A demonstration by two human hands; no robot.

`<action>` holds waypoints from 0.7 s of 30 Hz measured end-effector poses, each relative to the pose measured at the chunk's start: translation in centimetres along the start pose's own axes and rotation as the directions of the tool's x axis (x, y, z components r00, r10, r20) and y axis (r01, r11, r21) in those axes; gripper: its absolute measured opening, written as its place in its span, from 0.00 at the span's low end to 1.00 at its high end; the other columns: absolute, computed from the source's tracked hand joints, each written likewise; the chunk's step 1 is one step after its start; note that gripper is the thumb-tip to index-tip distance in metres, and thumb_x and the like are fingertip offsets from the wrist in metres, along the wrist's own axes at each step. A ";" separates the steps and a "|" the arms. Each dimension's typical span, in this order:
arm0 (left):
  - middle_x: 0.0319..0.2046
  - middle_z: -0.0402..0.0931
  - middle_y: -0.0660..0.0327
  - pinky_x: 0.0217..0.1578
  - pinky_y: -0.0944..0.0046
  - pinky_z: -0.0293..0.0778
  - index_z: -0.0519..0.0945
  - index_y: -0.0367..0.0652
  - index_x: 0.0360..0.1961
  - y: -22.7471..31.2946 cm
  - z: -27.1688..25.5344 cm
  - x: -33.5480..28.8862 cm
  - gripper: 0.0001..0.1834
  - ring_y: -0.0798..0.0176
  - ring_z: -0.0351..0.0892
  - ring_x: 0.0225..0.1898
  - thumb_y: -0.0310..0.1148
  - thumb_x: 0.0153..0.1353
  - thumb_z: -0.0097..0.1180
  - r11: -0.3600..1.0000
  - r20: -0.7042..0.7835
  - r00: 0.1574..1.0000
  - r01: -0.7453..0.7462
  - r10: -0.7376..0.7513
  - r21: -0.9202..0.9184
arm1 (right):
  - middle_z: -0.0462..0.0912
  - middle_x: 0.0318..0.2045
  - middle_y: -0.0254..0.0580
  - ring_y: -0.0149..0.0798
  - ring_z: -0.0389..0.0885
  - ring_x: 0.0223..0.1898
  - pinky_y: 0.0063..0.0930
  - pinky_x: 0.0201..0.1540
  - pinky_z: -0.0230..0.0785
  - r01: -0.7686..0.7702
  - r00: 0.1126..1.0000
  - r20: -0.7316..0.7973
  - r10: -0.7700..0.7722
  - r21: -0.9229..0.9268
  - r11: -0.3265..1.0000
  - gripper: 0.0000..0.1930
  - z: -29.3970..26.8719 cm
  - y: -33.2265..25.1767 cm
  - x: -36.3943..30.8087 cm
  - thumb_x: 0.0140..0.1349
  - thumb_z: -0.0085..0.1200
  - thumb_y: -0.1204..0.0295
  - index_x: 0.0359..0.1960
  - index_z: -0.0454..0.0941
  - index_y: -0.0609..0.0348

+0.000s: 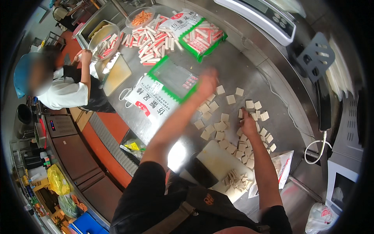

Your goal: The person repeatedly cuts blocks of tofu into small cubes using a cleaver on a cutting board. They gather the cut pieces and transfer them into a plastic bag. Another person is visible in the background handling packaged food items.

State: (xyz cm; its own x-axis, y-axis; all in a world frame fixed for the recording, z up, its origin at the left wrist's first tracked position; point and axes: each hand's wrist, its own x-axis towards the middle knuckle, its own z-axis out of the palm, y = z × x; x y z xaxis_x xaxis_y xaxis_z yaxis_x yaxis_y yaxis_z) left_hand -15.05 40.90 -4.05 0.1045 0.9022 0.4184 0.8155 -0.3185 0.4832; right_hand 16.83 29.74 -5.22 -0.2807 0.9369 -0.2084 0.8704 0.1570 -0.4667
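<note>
My left hand [208, 82] is stretched forward over the steel table, smeared by motion, so its fingers cannot be made out. It is beside a flattened green-and-white plastic bag [166, 85] with a clear window. My right hand [248, 124] is lower and to the right, among many pale beige square pieces [230, 99] spread over the metal. Its fingers are closed at the edge of one pale square piece [240, 113]. Nearer me, a white cutting board [218, 156] bears a heap of thin cut slices [236, 180].
A pile of crab sticks [154, 42], a full bag of them [202, 37] and a bowl of orange strips [140, 18] are at the back. A co-worker [58, 89] handles a bowl [104, 43] at left. A scale [269, 15] and hanging spatula [316, 56] are at right.
</note>
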 end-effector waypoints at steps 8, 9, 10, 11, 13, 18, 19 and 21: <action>0.72 0.55 0.29 0.56 0.45 0.79 0.64 0.30 0.65 -19.1 -5.4 19.4 0.32 0.30 0.80 0.56 0.36 0.64 0.56 0.918 -0.056 0.930 0.367 -0.363 0.150 | 0.78 0.48 0.62 0.66 0.82 0.44 0.54 0.46 0.77 -0.046 0.998 0.028 0.049 -0.079 0.996 0.43 -0.8 -2.2 -0.1 0.52 0.59 0.85 0.73 0.62 0.48; 0.72 0.55 0.29 0.58 0.47 0.78 0.62 0.27 0.66 -19.6 -5.1 21.0 0.34 0.31 0.78 0.59 0.35 0.63 0.55 0.908 0.013 0.922 0.380 -0.388 0.176 | 0.78 0.48 0.62 0.66 0.82 0.44 0.53 0.45 0.78 -0.066 0.997 0.020 0.068 -0.080 0.995 0.43 -0.5 -1.9 -0.4 0.52 0.59 0.85 0.73 0.62 0.48; 0.72 0.55 0.30 0.60 0.48 0.77 0.60 0.25 0.68 -20.1 -4.8 22.4 0.36 0.33 0.76 0.62 0.35 0.63 0.54 0.898 0.075 0.909 0.389 -0.411 0.204 | 0.78 0.48 0.62 0.65 0.82 0.44 0.53 0.45 0.78 -0.081 0.997 0.009 0.082 -0.082 0.993 0.43 -0.4 -1.5 -0.6 0.52 0.59 0.85 0.73 0.62 0.48; 0.73 0.53 0.30 0.62 0.49 0.75 0.58 0.23 0.69 -21.7 -3.5 23.5 0.38 0.34 0.73 0.65 0.35 0.63 0.54 0.901 0.084 0.918 0.358 -0.388 0.245 | 0.77 0.50 0.63 0.65 0.82 0.44 0.52 0.44 0.78 -0.100 0.994 0.041 0.102 -0.048 0.994 0.44 -0.2 -1.0 -0.8 0.53 0.60 0.85 0.74 0.61 0.46; 0.74 0.51 0.29 0.66 0.51 0.72 0.54 0.19 0.72 -26.9 -1.7 25.3 0.42 0.36 0.67 0.71 0.35 0.62 0.52 0.886 0.077 0.931 0.312 -0.358 0.342 | 0.77 0.51 0.62 0.65 0.82 0.44 0.53 0.45 0.79 -0.119 0.989 0.073 0.125 -0.081 0.990 0.45 -0.3 -1.4 -0.4 0.53 0.61 0.84 0.74 0.60 0.45; 0.75 0.48 0.29 0.68 0.53 0.68 0.51 0.16 0.73 -33.4 2.9 28.9 0.44 0.37 0.61 0.74 0.35 0.62 0.49 0.835 0.310 0.802 0.375 -0.510 0.404 | 0.74 0.55 0.62 0.67 0.81 0.46 0.56 0.46 0.79 -0.159 0.981 0.093 0.170 -0.111 0.981 0.46 -0.6 -2.5 -0.2 0.53 0.62 0.83 0.75 0.58 0.44; 0.75 0.49 0.29 0.68 0.53 0.69 0.52 0.17 0.72 -34.0 3.6 29.6 0.43 0.37 0.63 0.73 0.35 0.62 0.50 0.831 0.332 0.790 0.366 -0.515 0.419 | 0.74 0.56 0.62 0.68 0.81 0.47 0.56 0.46 0.79 -0.159 0.980 0.105 0.169 -0.104 0.982 0.45 -0.8 -2.9 -0.1 0.54 0.61 0.83 0.75 0.57 0.44; 0.74 0.51 0.29 0.67 0.53 0.70 0.55 0.19 0.72 -36.2 3.8 29.9 0.42 0.37 0.67 0.71 0.35 0.62 0.50 0.855 0.244 0.865 0.319 -0.439 0.409 | 0.74 0.56 0.61 0.68 0.81 0.46 0.56 0.46 0.79 -0.133 0.982 0.122 0.142 -0.080 0.988 0.45 -1.1 -3.5 0.5 0.55 0.61 0.82 0.76 0.57 0.44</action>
State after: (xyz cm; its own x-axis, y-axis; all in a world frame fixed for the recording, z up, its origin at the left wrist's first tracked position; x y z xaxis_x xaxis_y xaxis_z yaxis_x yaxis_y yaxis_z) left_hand -39.29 80.50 -11.99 -0.1287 0.9910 -0.0374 0.9634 0.1338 0.2321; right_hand 14.09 30.03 -2.71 -0.2013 0.9044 -0.3763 0.9294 0.0551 -0.3649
